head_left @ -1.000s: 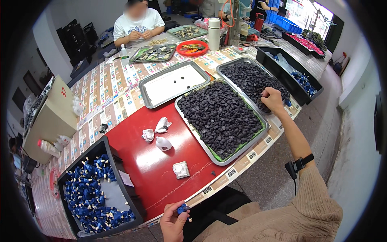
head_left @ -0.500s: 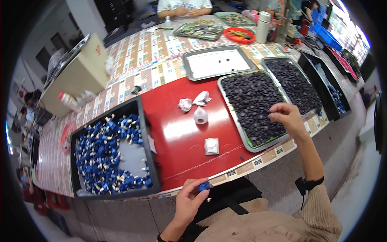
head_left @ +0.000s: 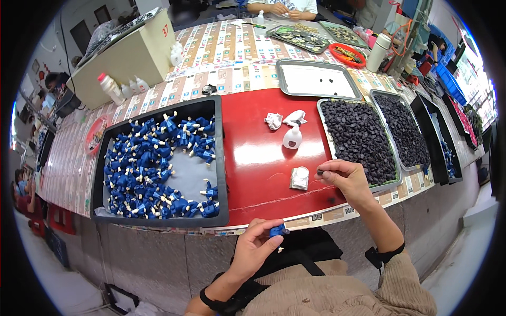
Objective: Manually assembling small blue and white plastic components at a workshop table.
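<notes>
At the near table edge, my left hand (head_left: pixel 255 252) holds a small blue figure part (head_left: pixel 276 230) between thumb and fingers; a cream tip sticks out below it. My right hand (head_left: pixel 349 184) pinches a small dark piece (head_left: pixel 320 172) beside a small white square pad with a round top (head_left: pixel 299 178). Right behind that hand is a tray of black pieces (head_left: pixel 397 171), flat and roundish. To the left, a black bin (head_left: pixel 223 174) holds many blue figure parts (head_left: pixel 138 179) with cream tips. A white squeeze bottle (head_left: pixel 292 138) stands on the red board (head_left: pixel 253 181).
Crumpled white tissues (head_left: pixel 284 120) lie behind the bottle. A white-lined tray (head_left: pixel 318 79) with a few dark pieces sits farther back. A second tray of black pieces (head_left: pixel 403 131) and a long black bin (head_left: pixel 433 139) stand at right. Across the table, a person's hands (head_left: pixel 284 9) work.
My right hand has moved left from over the tray of black pieces to beside the white pad, a dark piece now showing in its fingertips. My left hand keeps its hold. The view has shifted.
</notes>
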`<state>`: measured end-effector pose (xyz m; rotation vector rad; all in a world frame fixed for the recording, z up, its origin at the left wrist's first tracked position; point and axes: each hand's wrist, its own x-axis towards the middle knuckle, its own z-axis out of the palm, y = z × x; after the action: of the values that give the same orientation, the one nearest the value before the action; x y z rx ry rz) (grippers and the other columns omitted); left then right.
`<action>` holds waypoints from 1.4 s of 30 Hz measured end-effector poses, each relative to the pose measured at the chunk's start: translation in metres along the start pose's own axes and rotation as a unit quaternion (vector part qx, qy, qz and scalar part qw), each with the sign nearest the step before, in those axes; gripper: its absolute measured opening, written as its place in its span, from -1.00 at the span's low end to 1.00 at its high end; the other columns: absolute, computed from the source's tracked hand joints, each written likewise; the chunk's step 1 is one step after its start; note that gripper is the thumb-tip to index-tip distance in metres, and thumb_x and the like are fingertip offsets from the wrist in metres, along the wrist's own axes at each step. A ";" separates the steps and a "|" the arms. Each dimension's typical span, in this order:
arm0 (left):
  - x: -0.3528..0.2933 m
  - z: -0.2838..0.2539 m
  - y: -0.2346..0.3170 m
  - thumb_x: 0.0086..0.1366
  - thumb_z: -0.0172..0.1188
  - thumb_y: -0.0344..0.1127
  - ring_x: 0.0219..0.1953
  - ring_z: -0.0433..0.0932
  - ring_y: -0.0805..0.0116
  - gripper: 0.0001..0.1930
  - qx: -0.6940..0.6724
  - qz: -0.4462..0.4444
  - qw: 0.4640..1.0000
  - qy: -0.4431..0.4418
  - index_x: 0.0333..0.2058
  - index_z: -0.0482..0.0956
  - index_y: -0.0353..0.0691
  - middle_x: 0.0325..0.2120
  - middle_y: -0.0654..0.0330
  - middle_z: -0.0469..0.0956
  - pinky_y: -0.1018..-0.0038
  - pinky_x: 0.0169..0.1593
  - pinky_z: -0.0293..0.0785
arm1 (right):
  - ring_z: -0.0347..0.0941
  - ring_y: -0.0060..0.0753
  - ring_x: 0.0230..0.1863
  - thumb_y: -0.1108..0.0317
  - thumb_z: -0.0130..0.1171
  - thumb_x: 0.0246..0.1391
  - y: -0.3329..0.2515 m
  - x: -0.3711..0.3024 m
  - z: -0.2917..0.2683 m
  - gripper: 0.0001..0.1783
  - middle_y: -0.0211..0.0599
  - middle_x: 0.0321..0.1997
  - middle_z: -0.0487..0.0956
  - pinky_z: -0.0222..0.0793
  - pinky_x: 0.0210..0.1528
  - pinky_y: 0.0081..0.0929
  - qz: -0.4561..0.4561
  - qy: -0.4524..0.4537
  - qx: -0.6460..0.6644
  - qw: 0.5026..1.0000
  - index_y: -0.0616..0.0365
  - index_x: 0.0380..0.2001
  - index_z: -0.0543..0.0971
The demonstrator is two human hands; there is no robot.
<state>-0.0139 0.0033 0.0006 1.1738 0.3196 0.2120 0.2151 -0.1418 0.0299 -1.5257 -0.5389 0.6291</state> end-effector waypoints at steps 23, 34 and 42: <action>-0.004 -0.008 -0.006 0.23 0.17 -0.52 -0.11 0.43 0.52 -0.68 0.000 0.000 1.000 -0.004 -0.02 0.49 -0.32 -0.17 0.26 0.37 0.58 -0.01 0.42 | 0.49 -0.56 -0.31 0.63 0.25 -0.13 0.012 0.014 0.025 -0.84 -0.27 -0.32 0.61 0.39 -0.26 -0.65 -0.175 -0.002 -0.228 0.958 0.22 -0.40 0.67; -0.003 -0.008 -0.005 0.23 0.19 -0.48 -0.13 0.42 0.53 -0.68 0.003 0.001 1.000 -0.005 -0.03 0.49 -0.32 -0.18 0.27 0.37 0.60 -0.05 0.42 | 0.48 -0.58 -0.37 0.63 0.25 -0.13 0.013 0.014 0.025 -0.83 -0.28 -0.32 0.61 0.36 -0.35 -0.66 -0.180 0.004 -0.259 0.949 0.20 -0.40 0.67; -0.003 -0.008 -0.006 0.23 0.18 -0.48 -0.12 0.44 0.51 -0.68 -0.009 -0.002 1.000 -0.005 -0.02 0.48 -0.32 -0.18 0.25 0.38 0.57 -0.01 0.42 | 0.47 -0.60 -0.35 0.60 0.25 -0.10 0.016 0.009 0.019 -0.85 -0.31 -0.32 0.59 0.34 -0.36 -0.69 -0.164 0.019 -0.223 0.961 0.19 -0.39 0.67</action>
<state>-0.0195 0.0066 -0.0075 1.1561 0.3109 0.2043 0.2081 -0.1225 0.0132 -1.8095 -0.9275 0.2259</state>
